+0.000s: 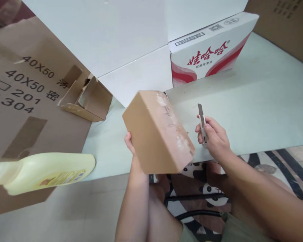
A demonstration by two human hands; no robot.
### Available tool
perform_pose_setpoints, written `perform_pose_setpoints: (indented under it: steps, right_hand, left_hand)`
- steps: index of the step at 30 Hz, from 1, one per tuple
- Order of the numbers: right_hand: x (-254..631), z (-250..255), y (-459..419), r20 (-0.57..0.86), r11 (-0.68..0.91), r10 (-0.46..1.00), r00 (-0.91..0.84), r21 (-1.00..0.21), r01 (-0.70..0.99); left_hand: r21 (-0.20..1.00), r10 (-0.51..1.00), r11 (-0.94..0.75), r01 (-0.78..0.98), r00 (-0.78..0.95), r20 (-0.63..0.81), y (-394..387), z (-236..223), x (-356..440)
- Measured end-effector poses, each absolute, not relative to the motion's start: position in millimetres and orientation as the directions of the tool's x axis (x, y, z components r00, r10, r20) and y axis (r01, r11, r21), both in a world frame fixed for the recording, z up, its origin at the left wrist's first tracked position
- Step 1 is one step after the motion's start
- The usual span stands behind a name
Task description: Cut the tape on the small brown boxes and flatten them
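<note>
A brown cardboard box (143, 134) is tilted up over the table's near edge, with clear tape and whitish torn patches along one face. My left hand (129, 143) grips it from the left and beneath; most of those fingers are hidden behind the box. To the right of the box, my right hand (213, 134) is closed around a utility knife (202, 124) with its blade out and pointing away from me. A small gap separates the knife from the box.
On the pale green table (262, 94) stand a white and red carton (207, 64), white panels (138, 74) and a small opened box (96, 101). A large printed carton (40, 90) rises at left, with a pale yellow bottle (53, 169) before it. Another carton (290, 30) stands far right.
</note>
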State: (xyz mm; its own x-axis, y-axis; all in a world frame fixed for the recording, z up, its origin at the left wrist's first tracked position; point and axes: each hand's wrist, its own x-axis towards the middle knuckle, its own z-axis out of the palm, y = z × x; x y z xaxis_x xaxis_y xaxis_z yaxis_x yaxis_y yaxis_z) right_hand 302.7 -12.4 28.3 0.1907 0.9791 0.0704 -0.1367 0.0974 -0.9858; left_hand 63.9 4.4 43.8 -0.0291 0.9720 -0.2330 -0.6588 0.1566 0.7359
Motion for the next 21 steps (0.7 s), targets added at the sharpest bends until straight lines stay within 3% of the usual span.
perform_pose_setpoints:
  steps: [3, 10, 21]
  right_hand:
    - [304.1, 29.0, -12.8, 0.065, 0.089, 0.975, 0.214, -0.991, -0.103]
    - [306.0, 31.1, -14.5, 0.105, 0.114, 0.975, 0.195, -0.993, -0.034]
    - [307.7, 35.3, -14.3, 0.083, 0.091, 0.979, 0.184, -0.995, -0.036]
  left_hand:
    - [0.730, 0.961, 0.199, -0.654, -0.017, -0.277, 8.4, 40.8, 67.2]
    - [0.738, 0.953, 0.103, -0.667, -0.147, -0.266, 13.9, 43.3, 76.0]
    - [0.671, 0.939, 0.232, -0.704, -0.017, -0.343, 7.8, 47.0, 73.2]
